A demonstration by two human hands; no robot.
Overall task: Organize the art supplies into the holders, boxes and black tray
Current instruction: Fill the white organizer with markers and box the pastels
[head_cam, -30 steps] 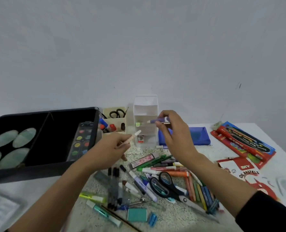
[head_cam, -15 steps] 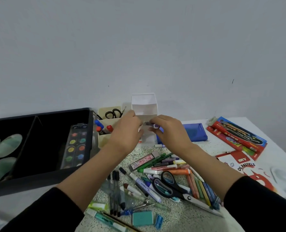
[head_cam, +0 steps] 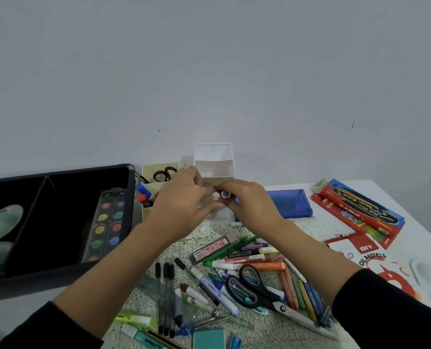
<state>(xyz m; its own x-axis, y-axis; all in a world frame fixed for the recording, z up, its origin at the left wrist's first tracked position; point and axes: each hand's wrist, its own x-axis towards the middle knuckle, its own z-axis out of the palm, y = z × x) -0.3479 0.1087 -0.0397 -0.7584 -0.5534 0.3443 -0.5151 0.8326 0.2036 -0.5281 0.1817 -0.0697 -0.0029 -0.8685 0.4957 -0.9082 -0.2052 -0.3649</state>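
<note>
On the near edge of the speckled table [head_cam: 317, 225] lies a loose heap of supplies: black pens [head_cam: 164, 293], a pair of scissors [head_cam: 259, 293], oil pastel sticks [head_cam: 301, 290] and several markers. Both forearms pass just above this heap, so I think a wrist or sleeve pulled back low could push pens over the edge or catch on the scissors. Further in, the two hands are close together in front of the white tiered holder [head_cam: 214, 167]. The right hand [head_cam: 252, 207] pinches a short purple marker [head_cam: 226, 194] by its fingertips, with its end turned towards the holder's lower openings. The left hand [head_cam: 181, 205] has its fingers curled at the holder's front; whether it grips something or only steadies the holder, I cannot tell, because the hands cover that part. The holder looks light and tall, and I judge that a push given too high or too hard could tip it backwards or slide it against the wall. A marker that goes in at an angle may also jam in the opening or roll out again, down into the heap. Just beside it, the cream holder [head_cam: 159, 165] is near the left wrist and could be knocked. Farther left, the black tray [head_cam: 58, 172] is well apart from the hands, and so is the blue pouch [head_cam: 290, 204] to the right.
</note>
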